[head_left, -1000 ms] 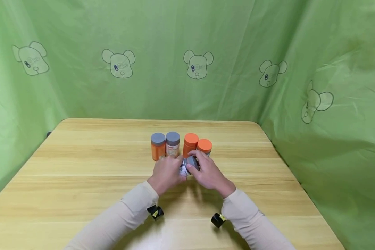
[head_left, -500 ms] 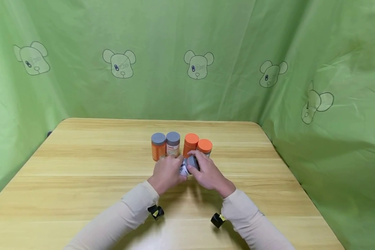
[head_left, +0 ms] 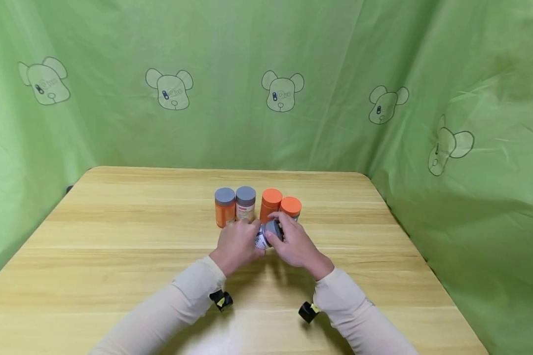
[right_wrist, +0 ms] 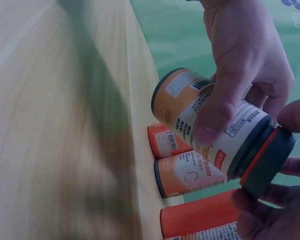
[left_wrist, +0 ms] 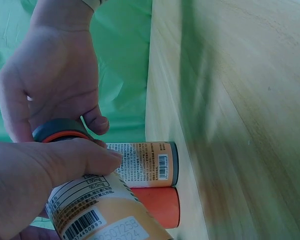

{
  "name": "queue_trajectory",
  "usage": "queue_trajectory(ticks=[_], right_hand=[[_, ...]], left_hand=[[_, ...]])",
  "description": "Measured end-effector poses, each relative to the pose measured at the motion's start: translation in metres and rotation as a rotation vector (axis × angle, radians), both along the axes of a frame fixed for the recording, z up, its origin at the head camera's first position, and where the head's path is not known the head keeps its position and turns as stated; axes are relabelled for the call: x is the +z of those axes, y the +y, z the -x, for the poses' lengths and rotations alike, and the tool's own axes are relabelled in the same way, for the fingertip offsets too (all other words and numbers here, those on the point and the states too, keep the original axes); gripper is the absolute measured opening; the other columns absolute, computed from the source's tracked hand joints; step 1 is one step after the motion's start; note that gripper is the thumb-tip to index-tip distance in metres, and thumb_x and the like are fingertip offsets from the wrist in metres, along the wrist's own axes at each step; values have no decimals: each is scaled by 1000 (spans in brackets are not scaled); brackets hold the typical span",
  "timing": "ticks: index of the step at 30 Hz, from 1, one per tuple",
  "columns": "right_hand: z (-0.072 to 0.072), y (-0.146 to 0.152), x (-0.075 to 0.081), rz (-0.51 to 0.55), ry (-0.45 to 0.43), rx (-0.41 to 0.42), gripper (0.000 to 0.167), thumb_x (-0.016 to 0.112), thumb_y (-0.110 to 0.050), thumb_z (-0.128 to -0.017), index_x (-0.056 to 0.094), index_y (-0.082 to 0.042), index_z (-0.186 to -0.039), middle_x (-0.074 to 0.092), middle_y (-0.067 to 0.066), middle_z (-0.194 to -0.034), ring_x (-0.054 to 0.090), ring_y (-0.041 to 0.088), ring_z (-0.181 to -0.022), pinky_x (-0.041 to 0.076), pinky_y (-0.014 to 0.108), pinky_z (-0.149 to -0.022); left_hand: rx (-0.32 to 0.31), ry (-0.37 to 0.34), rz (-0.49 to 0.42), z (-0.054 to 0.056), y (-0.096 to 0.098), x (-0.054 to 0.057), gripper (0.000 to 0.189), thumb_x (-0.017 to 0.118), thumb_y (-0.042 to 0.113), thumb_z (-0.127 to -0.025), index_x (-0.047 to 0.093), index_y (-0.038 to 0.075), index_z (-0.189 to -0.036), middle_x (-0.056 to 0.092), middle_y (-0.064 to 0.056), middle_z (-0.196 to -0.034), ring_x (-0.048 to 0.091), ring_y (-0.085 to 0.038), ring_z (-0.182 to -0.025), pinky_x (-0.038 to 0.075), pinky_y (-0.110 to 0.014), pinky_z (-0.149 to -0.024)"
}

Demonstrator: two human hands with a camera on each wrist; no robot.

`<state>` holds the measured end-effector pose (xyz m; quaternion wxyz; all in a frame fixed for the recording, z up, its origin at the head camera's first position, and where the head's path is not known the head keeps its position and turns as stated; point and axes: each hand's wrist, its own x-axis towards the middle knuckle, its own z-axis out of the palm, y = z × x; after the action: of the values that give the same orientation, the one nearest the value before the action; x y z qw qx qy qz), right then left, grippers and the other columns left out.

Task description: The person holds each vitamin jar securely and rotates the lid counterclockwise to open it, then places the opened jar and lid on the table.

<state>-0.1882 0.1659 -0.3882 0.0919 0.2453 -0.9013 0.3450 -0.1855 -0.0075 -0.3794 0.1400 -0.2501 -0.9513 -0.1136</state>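
A supplement bottle (head_left: 261, 240) with a white and orange label is held tilted above the table, its grey screw cap (head_left: 273, 230) toward the right. My left hand (head_left: 237, 246) grips the bottle's body, thumb across the label (right_wrist: 190, 105) in the right wrist view. Fingers and thumb of my right hand (head_left: 298, 246) hold the cap around its side. Between cap and bottle neck, an orange-red ring (right_wrist: 259, 156) shows in the right wrist view. The left wrist view shows the cap (left_wrist: 60, 129) beneath the right palm; the bottle's lower end runs out of that view.
Behind the hands stand two grey-capped bottles, one orange (head_left: 225, 212) and one white-labelled (head_left: 246, 209). To their right are an orange bottle (head_left: 271, 204) and a shorter orange-capped bottle (head_left: 290, 207). They stand on a wooden table (head_left: 115, 236); a green curtain (head_left: 226, 138) surrounds it.
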Motion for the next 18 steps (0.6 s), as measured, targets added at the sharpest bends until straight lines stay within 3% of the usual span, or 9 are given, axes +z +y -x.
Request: queue_trajectory(ticks=[12, 18], right_hand=[[0, -1, 2, -11, -4, -16, 36, 54, -30, -99, 51, -4, -125, 60, 14, -105, 56, 27, -90, 47, 43, -77], [-1, -1, 2, 0, -34, 4, 39, 55, -24, -97, 49, -1, -128, 58, 17, -114, 56, 29, -97, 46, 45, -83]], left_hand=[[-7, 20, -2, 0, 0, 0, 55, 89, 38, -65, 67, 6, -104, 68, -10, -86, 63, -21, -67, 52, -35, -58], [-10, 24, 2, 0, 1, -1, 56, 89, 39, -65, 67, 6, -104, 69, -10, -87, 64, -21, -68, 53, -35, -60]])
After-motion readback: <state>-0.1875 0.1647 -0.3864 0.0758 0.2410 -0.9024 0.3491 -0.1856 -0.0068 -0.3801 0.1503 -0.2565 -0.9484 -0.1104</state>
